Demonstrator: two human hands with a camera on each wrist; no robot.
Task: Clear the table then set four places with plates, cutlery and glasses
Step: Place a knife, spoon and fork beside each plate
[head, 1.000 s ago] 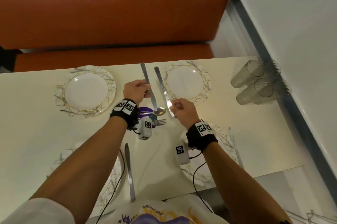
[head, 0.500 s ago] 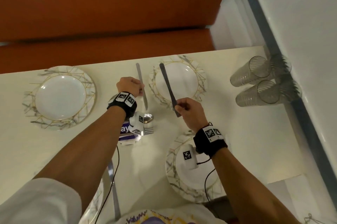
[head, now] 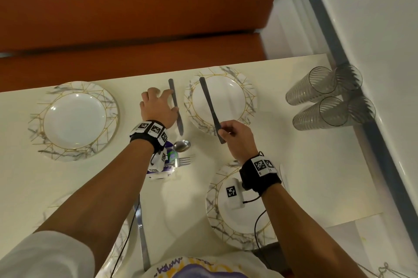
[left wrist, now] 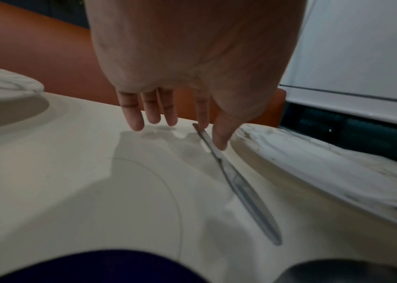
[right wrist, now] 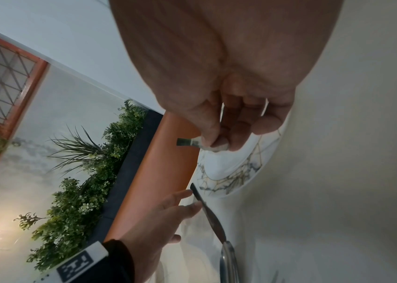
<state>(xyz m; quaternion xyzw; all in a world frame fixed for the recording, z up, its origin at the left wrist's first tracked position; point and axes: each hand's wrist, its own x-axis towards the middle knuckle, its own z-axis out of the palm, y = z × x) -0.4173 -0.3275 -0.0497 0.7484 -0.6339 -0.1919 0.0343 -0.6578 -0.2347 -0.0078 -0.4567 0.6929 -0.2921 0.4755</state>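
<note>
The left hand (head: 158, 108) reaches forward over the cream table (head: 316, 176), palm down, fingers straight and spread. Its index fingertip and thumb tip touch the handle of a table knife (head: 176, 105) that lies flat on the table, just right of those fingers and just left of the far right plate (head: 248, 96); the other three fingertips hover beside it, apart from the metal. In the left wrist view the knife's blade (left wrist: 253, 203) runs back toward the wrist along the plate's rim.

The right hand (head: 237, 136) is raised, fingers curled, thumb and fingertips pinching a second knife (head: 209, 105) near one end. The long part of this knife slants away from the fingers, up and left, over the far right plate, clear of it.

Behind the left wrist a spoon (head: 182, 145) and a fork (head: 183, 161) poke out of a purple-and-white pack (head: 168, 164). Below the right wrist lies a near plate (head: 217, 228), bare where it shows. Another marbled plate (head: 74, 119), nothing on it, sits well left of the left fingers. Four ribbed glasses (head: 325, 101) stand far right of the right fingers, by the wall. A third knife (head: 142, 232) lies near the person's body.
</note>
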